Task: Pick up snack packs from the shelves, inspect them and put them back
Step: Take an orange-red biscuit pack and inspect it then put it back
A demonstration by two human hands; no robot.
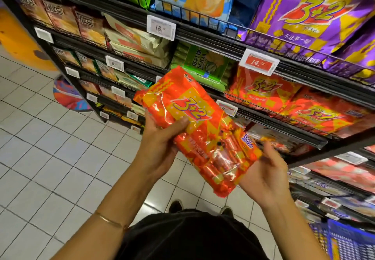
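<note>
An orange and yellow "3+2" snack pack is held in front of the shelves, tilted with its printed face up. My left hand grips its left edge, thumb on the front. My right hand cups the lower right corner from beneath, fingers curled round the edge. Matching orange "3+2" packs lie on the shelf just behind the held one.
Black wire shelves run along the right. Purple "3+2" bags fill the top shelf, a green soda cracker pack sits behind the held pack. Price tags hang on the rails. A blue basket stands at lower right. White tiled floor lies left.
</note>
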